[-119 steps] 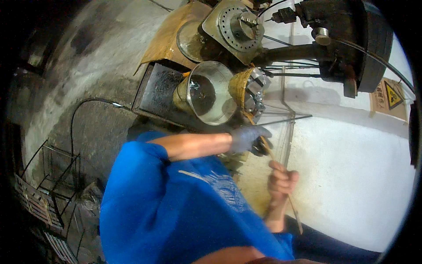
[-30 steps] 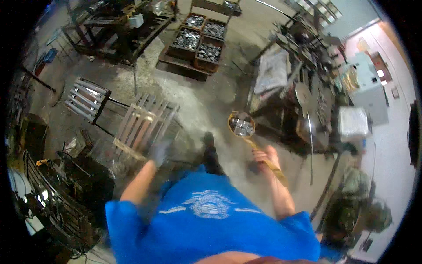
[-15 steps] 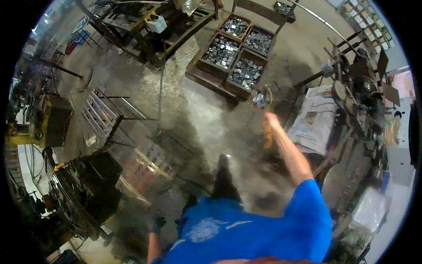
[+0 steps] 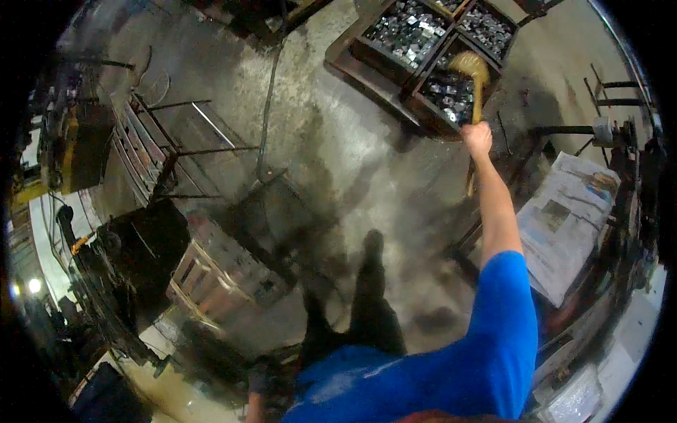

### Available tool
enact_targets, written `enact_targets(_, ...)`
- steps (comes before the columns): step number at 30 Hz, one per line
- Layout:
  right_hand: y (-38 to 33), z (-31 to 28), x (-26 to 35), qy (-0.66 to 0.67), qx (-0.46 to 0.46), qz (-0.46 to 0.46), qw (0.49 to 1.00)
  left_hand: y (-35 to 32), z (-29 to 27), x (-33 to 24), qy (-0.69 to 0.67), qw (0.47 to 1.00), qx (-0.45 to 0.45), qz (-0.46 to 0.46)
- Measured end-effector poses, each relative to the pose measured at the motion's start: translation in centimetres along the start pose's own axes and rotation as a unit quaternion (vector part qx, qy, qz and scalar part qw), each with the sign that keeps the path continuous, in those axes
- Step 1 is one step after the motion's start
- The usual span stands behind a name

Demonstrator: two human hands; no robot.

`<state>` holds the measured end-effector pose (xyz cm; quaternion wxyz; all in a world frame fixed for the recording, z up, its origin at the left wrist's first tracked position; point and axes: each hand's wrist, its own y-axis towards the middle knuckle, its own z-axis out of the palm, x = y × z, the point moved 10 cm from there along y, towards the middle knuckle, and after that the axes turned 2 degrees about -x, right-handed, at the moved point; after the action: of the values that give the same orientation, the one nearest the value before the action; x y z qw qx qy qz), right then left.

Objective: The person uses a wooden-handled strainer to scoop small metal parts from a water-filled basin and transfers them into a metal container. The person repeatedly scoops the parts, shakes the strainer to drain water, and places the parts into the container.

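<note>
My right hand [image 4: 477, 138] is closed around the handle of a yellowish scoop [image 4: 470, 67], my arm stretched far forward. The scoop's rounded underside faces up over the near right compartment of a divided metal bin [image 4: 377, 90]. Small shiny metal pieces [image 4: 451, 97] lie in that compartment, partly hidden by the scoop; the other compartments hold similar pieces. Low at the bottom edge, my left hand [image 4: 259, 379] hangs beside my body in what looks like a dark glove. It is too dark and blurred there to make out its fingers.
To the right, newspaper sheets [image 4: 564, 225] cover a bench beside machinery. A slatted metal frame [image 4: 144, 144] stands at left, with a wooden crate [image 4: 204, 282] nearer me. Dark machinery [image 4: 137, 261] lines the left side. A cable [image 4: 270, 106] runs along the concrete floor [image 4: 338, 169].
I have moved nearer the bin. My right hand has carried the scoop forward over it; the scoop showed metal pieces before and now shows its underside.
</note>
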<state>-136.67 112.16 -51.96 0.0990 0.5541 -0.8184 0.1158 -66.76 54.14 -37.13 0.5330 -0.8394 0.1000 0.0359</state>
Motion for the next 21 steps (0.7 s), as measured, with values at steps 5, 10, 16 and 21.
enact_targets(5, 5.5, -0.2, 0.3, 0.105, -0.073, 0.010, 0.992, 1.5, 0.2, 9.5, 0.477, 0.841, -0.043, 0.249)
enact_targets(10, -6.0, 1.9, -0.9, 0.274, 0.160, 0.146, 0.937, -1.5, 1.2, 6.0, -0.139, 0.987, -0.012, 0.084)
enact_targets(16, -32.8, -3.4, -2.9, 0.402, 0.142, 0.291, 0.857, -0.8, -0.4, 15.2, -0.264, 0.960, -0.044, 0.079)
enact_targets(21, -60.3, -6.1, 7.2, 0.326, 0.449, 0.253, 0.793, -0.1, -2.7, 29.0, -0.279, 0.950, -0.095, 0.106)
